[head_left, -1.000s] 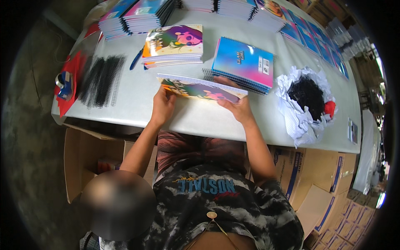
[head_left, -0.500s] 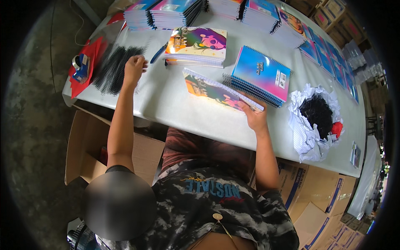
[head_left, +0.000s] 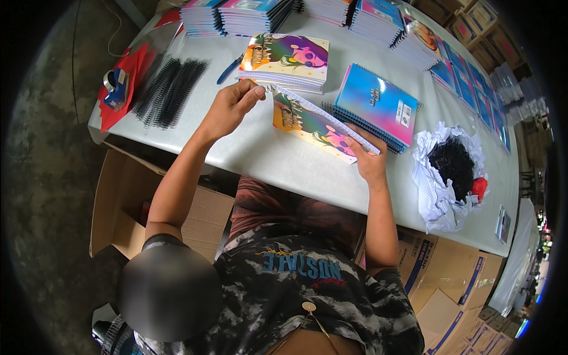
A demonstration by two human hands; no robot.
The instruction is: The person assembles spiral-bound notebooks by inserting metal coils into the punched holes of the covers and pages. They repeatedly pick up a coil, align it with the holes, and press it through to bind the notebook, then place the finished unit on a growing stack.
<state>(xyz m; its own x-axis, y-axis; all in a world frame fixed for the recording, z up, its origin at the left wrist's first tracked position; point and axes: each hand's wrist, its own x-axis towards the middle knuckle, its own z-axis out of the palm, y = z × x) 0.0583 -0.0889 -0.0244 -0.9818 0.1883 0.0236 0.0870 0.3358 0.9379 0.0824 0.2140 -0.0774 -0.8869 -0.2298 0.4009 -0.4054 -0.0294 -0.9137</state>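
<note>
My right hand [head_left: 369,157] grips the right end of an unbound notebook [head_left: 313,131] with an illustrated cover, tilted above the table with its page edge upward. At the notebook's upper left corner is my left hand [head_left: 232,107], thumb and fingers pinched on a thin spiral binding coil [head_left: 269,88]; most of the coil is hidden. Just beyond lies a stack of matching notebooks [head_left: 290,59]. To the left a heap of black spiral coils [head_left: 171,92] rests on the table, and blue-pink spiral notebooks [head_left: 376,103] are piled to the right.
A blue tape dispenser [head_left: 116,89] sits on red sheets [head_left: 109,118]. A blue pen-like tool [head_left: 229,71] lies by the stack. Crumpled paper [head_left: 432,201] holds black scraps [head_left: 452,165]. More notebooks [head_left: 251,18] line the far side; cardboard boxes [head_left: 201,219] stand below the table [head_left: 236,157].
My left hand has moved right from the coil heap to the notebook's corner, bringing a coil. The held notebook has shifted slightly right and shows more of its cover.
</note>
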